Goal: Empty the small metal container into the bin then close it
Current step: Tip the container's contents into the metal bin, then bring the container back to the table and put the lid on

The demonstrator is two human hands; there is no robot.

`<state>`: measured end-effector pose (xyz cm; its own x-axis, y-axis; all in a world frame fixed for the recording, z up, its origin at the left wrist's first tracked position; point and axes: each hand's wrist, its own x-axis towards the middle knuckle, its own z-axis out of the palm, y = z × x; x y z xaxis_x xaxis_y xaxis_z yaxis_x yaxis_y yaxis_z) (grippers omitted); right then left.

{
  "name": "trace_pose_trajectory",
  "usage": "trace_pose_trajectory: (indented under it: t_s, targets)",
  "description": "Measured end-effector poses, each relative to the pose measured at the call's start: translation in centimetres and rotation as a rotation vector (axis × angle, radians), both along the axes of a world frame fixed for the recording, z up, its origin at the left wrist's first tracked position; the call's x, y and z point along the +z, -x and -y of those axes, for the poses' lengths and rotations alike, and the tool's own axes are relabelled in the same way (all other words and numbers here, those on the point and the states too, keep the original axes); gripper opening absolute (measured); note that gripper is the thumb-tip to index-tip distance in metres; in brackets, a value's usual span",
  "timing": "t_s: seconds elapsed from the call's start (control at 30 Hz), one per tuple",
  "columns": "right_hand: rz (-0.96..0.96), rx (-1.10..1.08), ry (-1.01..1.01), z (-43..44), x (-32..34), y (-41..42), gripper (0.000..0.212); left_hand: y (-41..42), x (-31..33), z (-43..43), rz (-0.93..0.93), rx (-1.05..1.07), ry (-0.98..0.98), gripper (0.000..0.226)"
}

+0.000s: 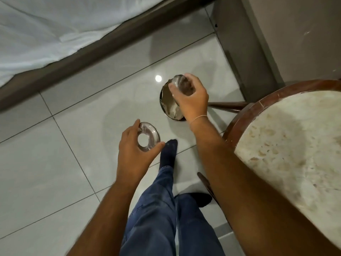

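Observation:
My right hand [191, 100] grips a small shiny metal container [181, 85], tipped over a round metal bin [165, 97] that stands on the floor. The bin holds pale crumpled waste, partly hidden by my hand. My left hand [134, 145] holds the container's ring-shaped metal lid [149, 137], with a round hole in its middle, out to the left and nearer to me than the bin.
A round stone-topped table [291, 145] with a dark wooden rim stands at the right, its leg close beside the bin. A bed with white sheets [55, 30] and a brown frame runs along the upper left. My legs in jeans and dark socks stand on grey floor tiles.

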<state>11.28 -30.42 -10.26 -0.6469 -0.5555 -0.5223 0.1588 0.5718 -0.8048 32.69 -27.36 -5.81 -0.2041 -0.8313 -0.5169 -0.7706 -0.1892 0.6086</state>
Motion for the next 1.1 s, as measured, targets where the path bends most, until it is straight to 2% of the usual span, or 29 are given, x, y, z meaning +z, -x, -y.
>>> trace_pose_trajectory:
  t_s: [0.1, 0.17, 0.27, 0.37, 0.4, 0.47, 0.57, 0.63, 0.77, 0.83, 0.93, 1.0, 1.1]
  targets:
    - [0.699, -0.344, 0.216, -2.7, 3.2, 1.7, 0.065, 2.0, 2.1, 0.2, -0.088, -0.023, 0.018, 0.098]
    - [0.828, -0.494, 0.302, -5.6, 5.4, 2.5, 0.068, 3.9, 3.9, 0.4, -0.178, -0.05, 0.031, 0.096]
    - [0.839, -0.621, 0.289, -10.2, 8.0, 3.5, 0.073, 7.6, 6.9, 0.2, -0.291, -0.227, 0.017, 0.1]
    - [0.779, -0.535, 0.211, -14.1, 10.6, 4.1, 0.087, 11.1, 9.5, -0.2, -0.343, -0.502, 0.01, 0.104]
    - [0.746, -0.503, 0.197, -15.5, 11.2, 4.5, 0.078, 12.3, 10.0, -0.6, -0.348, -0.592, 0.011, 0.105]
    - [0.724, -0.455, 0.206, -18.4, 11.8, 4.8, 0.046, 14.6, 10.7, -1.6, -0.337, -0.74, -0.014, 0.106]
    - [0.722, -0.538, 0.254, -22.7, 13.2, 5.6, 0.039, 18.0, 11.1, -4.7, -0.332, -0.948, -0.041, 0.107]
    - [0.706, -0.624, 0.273, -26.0, 13.2, 5.9, 0.042, 20.0, 11.1, -7.3, -0.335, -1.045, -0.066, 0.108]
    - [0.659, -0.786, 0.28, -32.2, 12.8, 6.3, 0.06, 23.6, 10.1, -13.0, -0.316, -1.229, -0.105, 0.112]
    - [0.656, -0.854, 0.278, -34.7, 12.5, 6.4, 0.058, 25.3, 9.1, -15.4, -0.279, -1.327, -0.1, 0.117]
    - [0.608, -0.953, 0.221, -38.8, 11.2, 6.4, 0.053, 28.2, 7.0, -19.5, -0.183, -1.476, -0.048, 0.12]
    - [0.548, -1.105, 0.165, -41.3, 10.7, 6.3, 0.055, 29.8, 5.2, -21.5, -0.139, -1.527, 0.066, 0.115]
    - [0.48, -1.3, 0.19, -45.3, 10.6, 5.3, 0.051, 31.6, 2.9, -25.0, -0.094, -1.604, 0.26, 0.109]
